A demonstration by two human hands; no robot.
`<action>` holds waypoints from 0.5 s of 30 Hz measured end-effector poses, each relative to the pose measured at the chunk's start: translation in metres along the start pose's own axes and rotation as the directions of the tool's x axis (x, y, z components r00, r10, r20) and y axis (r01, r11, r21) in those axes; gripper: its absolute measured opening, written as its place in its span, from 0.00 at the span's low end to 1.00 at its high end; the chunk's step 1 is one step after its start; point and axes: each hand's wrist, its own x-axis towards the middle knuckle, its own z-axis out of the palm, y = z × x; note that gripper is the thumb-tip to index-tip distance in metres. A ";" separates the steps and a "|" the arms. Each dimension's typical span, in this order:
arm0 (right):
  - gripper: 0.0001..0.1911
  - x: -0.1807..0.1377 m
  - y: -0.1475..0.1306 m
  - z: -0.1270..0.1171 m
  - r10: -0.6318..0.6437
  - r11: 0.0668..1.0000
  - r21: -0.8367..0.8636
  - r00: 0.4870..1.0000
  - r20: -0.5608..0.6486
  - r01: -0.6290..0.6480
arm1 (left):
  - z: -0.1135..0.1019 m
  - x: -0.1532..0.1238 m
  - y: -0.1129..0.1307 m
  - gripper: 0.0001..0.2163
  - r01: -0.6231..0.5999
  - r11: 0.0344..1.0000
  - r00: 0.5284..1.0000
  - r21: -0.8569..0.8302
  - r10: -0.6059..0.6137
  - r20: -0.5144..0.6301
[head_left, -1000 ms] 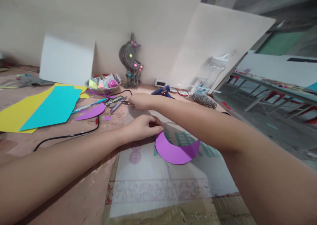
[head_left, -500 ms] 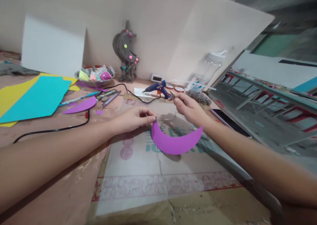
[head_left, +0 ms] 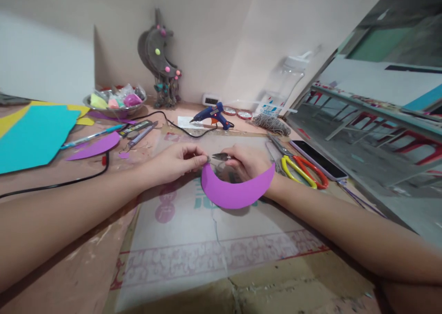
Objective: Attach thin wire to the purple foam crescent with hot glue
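A purple paper crescent (head_left: 235,193) hangs with its curve downward above the printed sheet. My left hand (head_left: 188,159) is closed, thumb and fingertips pinching the crescent's left tip; a small grey bit shows at the pinch. My right hand (head_left: 243,161) is wrapped around small dark thread snips (head_left: 221,157), whose pointed blades face the left fingertips with a small gap between. The snips' handle is hidden in the fingers. The crescent's right end passes in front of my right wrist.
Beyond the hands lie a blue glue gun (head_left: 214,116) with a black cord, a grey yarn bundle (head_left: 271,125) and a bottle (head_left: 285,84). Scissors (head_left: 304,170) and a phone (head_left: 317,159) are at right. Coloured paper (head_left: 37,136), pens and a bowl (head_left: 115,112) are left; a decorated grey moon (head_left: 157,51) stands behind.
My right hand has drawn back from near the glue gun, bringing the snips close to my left fingertips. The scissors now show at right. My left hand keeps its pinch; the view has shifted right.
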 end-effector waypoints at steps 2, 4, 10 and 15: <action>0.26 0.000 0.002 0.002 -0.034 0.999 -0.033 0.999 -0.009 0.033 | 0.000 0.000 -0.001 0.10 -0.002 1.000 1.000 -0.001 0.002 -0.003; 0.26 0.000 0.003 0.004 -0.061 0.997 -0.053 0.998 -0.015 0.060 | 0.001 -0.001 -0.001 0.10 0.002 1.000 1.000 -0.009 -0.002 -0.002; 0.28 0.001 0.001 0.004 -0.083 0.995 -0.055 0.996 -0.020 0.082 | 0.002 -0.001 0.003 0.08 -0.002 1.000 1.000 0.010 0.002 -0.010; 0.32 0.001 0.000 0.004 -0.098 0.993 -0.062 0.995 -0.008 0.097 | 0.000 0.001 0.000 0.08 -0.017 1.000 1.000 0.020 0.017 0.000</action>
